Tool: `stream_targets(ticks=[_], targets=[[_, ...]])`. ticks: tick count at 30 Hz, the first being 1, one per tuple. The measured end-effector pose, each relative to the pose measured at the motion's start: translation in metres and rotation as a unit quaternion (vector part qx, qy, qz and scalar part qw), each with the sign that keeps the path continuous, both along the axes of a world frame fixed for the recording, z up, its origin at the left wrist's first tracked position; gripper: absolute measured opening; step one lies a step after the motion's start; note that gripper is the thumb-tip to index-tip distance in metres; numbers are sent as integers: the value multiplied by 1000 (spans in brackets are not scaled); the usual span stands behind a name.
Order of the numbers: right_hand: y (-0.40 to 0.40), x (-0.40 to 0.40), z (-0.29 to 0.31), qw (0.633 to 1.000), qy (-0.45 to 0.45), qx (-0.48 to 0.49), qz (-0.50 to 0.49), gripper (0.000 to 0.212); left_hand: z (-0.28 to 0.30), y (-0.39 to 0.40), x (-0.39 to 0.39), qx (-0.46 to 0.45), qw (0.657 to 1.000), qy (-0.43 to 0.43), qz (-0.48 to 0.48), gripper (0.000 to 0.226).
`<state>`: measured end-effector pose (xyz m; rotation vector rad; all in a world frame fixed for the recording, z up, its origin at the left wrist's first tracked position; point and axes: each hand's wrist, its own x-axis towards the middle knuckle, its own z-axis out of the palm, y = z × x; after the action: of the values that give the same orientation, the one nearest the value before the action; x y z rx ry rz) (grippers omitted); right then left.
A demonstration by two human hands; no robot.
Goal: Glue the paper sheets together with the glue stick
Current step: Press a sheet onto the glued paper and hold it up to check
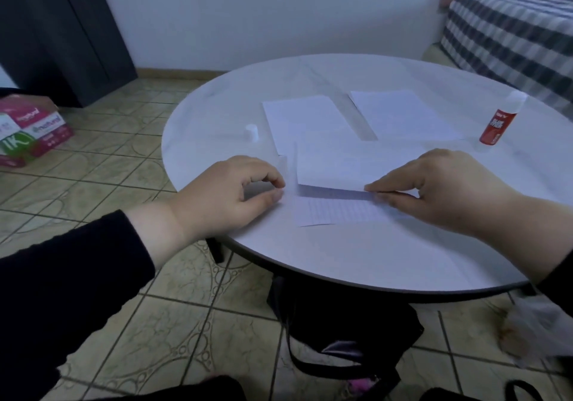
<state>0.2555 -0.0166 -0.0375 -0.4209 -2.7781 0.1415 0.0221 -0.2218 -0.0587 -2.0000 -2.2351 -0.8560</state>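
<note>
The right hand (440, 189) pinched the top sheet's (347, 165) near edge above a lined sheet (338, 211). The left hand (229, 193), fingers curled, apparently pinched the sheet's left corner. The glue stick (499, 121) stood uncapped beyond the right hand.

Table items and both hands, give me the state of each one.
Glue stick: upright, uncapped.
Glue cap: off, standing apart.
Top sheet: near edge lifted.
Lined sheet: flat underneath.
Right hand: pinching top sheet's edge.
Left hand: curled, resting on table, holding nothing.
</note>
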Motion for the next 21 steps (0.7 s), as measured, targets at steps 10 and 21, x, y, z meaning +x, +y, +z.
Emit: stream_targets(ticks=[10,21], targets=[[-1,-2,0,1000,-1,17,19,23,-9,-7,0,-54,994,55,-79,41],[5,8,-7,996,53,57,40,19,-10,-8,-3,-78,990,82,-82,47]])
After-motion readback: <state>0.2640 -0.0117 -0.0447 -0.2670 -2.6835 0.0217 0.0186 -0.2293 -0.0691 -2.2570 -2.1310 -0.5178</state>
